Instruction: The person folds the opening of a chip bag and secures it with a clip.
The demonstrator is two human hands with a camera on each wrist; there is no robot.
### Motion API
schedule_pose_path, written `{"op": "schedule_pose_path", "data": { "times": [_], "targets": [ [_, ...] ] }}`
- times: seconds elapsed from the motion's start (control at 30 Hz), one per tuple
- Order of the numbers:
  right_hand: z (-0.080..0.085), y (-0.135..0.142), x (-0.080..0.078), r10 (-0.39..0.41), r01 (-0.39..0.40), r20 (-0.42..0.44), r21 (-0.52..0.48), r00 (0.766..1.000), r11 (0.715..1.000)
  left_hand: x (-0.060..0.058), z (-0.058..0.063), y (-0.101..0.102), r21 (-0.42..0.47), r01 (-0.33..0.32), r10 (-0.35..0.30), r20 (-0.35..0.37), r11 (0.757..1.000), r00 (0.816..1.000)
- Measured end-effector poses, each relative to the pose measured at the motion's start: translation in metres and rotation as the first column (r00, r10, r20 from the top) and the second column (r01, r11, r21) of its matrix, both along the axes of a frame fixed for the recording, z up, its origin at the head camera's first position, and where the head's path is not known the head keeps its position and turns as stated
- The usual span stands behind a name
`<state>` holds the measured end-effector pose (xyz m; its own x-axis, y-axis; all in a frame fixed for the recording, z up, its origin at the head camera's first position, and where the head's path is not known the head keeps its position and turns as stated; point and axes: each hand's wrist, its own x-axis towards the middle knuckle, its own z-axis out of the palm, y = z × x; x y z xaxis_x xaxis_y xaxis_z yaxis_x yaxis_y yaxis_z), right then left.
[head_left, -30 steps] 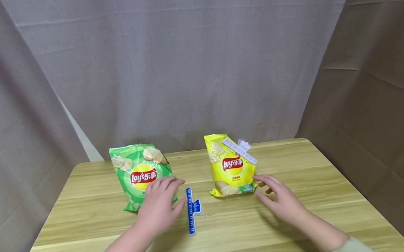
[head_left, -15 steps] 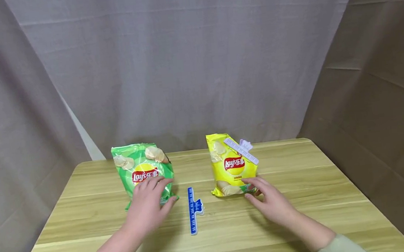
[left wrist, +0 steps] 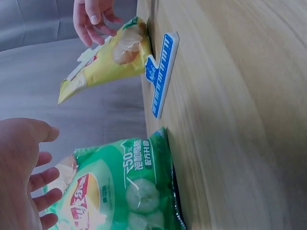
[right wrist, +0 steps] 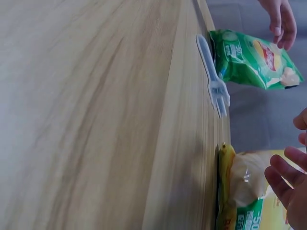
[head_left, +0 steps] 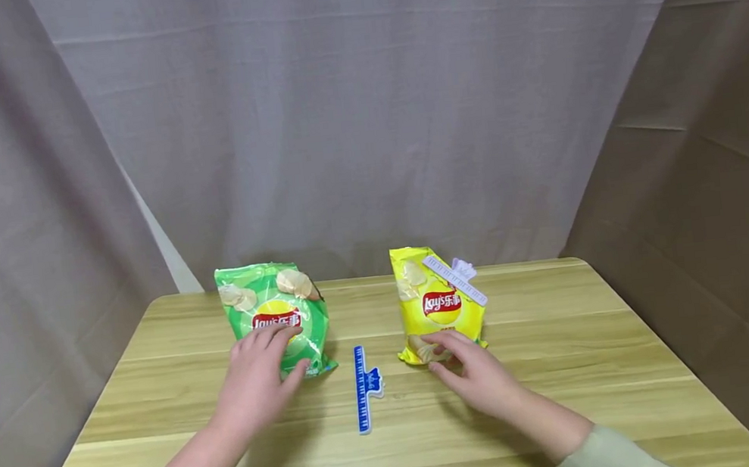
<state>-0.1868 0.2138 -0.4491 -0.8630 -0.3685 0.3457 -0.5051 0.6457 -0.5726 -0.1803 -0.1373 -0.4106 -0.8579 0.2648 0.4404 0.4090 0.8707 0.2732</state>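
Observation:
My left hand (head_left: 253, 379) hovers in front of the green chip bag (head_left: 318, 323), fingers loosely bent and holding nothing. In the left wrist view the left hand's fingers (left wrist: 45, 177) are spread apart beside that bag. My right hand (head_left: 479, 378) is in front of the lower part of the yellow chip bag (head_left: 413, 313), also holding nothing. Across the yellow bag's upper right corner sits a pale purple bag clip (head_left: 455, 280), slanted. The green bag's upper right corner has a dark, cut-looking edge. Between the hands, a blue bag clip (head_left: 362, 391) lies on the table.
Both bags stand toward the back of the wooden table (head_left: 398, 459). Behind it hangs a grey curtain (head_left: 362, 113), with a darker cloth (head_left: 719, 189) along the right side.
Both hands have moved left, the right one coming in front of the yellow bag's lower part. The whole scene has shifted slightly right in view. Bags and clips keep their places on the table.

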Motion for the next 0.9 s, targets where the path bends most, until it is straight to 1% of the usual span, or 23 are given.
{"op": "schedule_pose_path", "data": {
  "times": [0.13,0.33,0.4,0.53,0.63,0.77,0.9],
  "targets": [
    [0.001,-0.009,-0.001,0.022,-0.022,0.032,-0.014,0.999,1.0,-0.004,0.003,-0.003,0.029,-0.012,0.012,0.001,0.999,1.0],
    [0.006,-0.032,-0.003,0.052,-0.048,0.136,-0.032,0.989,0.998,-0.015,0.011,-0.008,0.067,-0.048,0.05,-0.015,0.997,0.999],
    [0.008,-0.041,-0.005,0.065,-0.058,0.163,-0.044,0.985,0.997,-0.019,0.015,-0.01,0.079,-0.066,0.067,-0.018,0.995,0.998],
    [0.011,-0.058,-0.01,0.083,-0.071,0.184,-0.072,0.979,0.995,-0.028,0.025,-0.013,0.1,-0.095,0.098,-0.032,0.99,0.995],
    [0.013,-0.07,-0.015,0.089,-0.069,0.198,-0.106,0.976,0.992,-0.034,0.033,-0.014,0.102,-0.111,0.116,-0.039,0.989,0.993],
    [0.014,-0.086,-0.022,0.066,-0.032,0.241,-0.144,0.968,0.989,-0.043,0.043,-0.015,0.096,-0.123,0.128,-0.037,0.988,0.991],
    [0.017,-0.1,-0.031,0.062,-0.009,0.293,-0.181,0.954,0.984,-0.053,0.053,-0.016,0.082,-0.128,0.133,-0.06,0.988,0.989]
  ]
}}
